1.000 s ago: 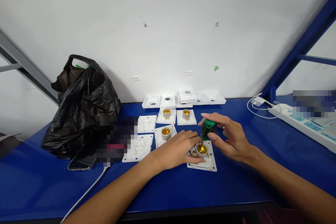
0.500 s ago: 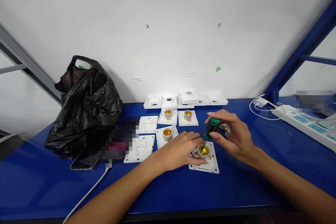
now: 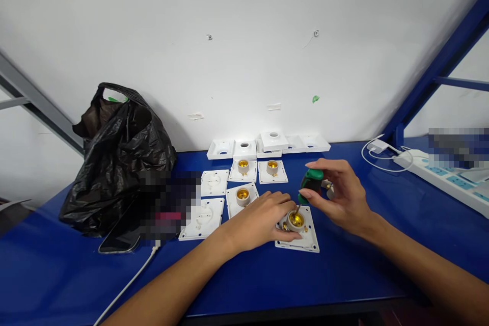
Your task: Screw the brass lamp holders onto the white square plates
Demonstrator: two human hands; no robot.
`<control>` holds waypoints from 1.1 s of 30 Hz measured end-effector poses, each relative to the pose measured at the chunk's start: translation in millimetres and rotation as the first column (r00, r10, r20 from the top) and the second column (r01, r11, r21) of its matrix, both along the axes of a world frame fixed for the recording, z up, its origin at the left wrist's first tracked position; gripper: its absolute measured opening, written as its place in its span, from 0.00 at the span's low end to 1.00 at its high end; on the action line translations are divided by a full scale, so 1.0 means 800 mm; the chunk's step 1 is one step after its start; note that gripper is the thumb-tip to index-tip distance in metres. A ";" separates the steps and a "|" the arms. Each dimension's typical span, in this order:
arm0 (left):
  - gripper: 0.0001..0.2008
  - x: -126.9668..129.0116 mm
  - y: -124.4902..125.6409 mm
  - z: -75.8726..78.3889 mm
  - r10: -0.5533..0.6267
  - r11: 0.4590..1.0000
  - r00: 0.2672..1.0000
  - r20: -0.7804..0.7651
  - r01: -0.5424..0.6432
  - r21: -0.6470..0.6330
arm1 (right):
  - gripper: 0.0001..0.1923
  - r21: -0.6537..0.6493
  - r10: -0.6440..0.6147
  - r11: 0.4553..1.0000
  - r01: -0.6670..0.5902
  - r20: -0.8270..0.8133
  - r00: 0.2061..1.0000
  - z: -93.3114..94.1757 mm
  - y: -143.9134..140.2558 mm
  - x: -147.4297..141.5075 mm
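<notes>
The right hand (image 3: 340, 196) has turned the green screwdriver (image 3: 310, 184) a bit more, its grip closed on it, while the left hand (image 3: 263, 216) keeps pinching the lamp holder (image 3: 296, 221) on the blue surface (image 3: 344, 270).

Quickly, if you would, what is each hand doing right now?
Left hand: pressed on the lamp-holder plate, steadying it.
Right hand: closed on the green screwdriver.

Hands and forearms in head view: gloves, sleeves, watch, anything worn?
Nothing worn. The left hand and right hand are bare, no gloves, no visible rings. Both forearms are uncovered up to the frame edge: no sleeves, watch, bands, cables or markings visible.
</notes>
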State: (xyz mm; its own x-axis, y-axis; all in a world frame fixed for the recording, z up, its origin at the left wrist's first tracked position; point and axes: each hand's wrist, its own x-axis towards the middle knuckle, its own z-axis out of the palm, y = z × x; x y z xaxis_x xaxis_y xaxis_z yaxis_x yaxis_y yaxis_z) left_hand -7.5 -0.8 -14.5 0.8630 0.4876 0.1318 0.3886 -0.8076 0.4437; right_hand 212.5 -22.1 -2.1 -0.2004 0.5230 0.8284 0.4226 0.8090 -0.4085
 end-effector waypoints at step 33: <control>0.20 -0.004 -0.003 0.009 0.044 0.991 0.998 0.053 -0.037 -0.130 | 0.16 -0.037 -0.189 0.982 0.187 -0.315 0.930 0.015 0.029 0.019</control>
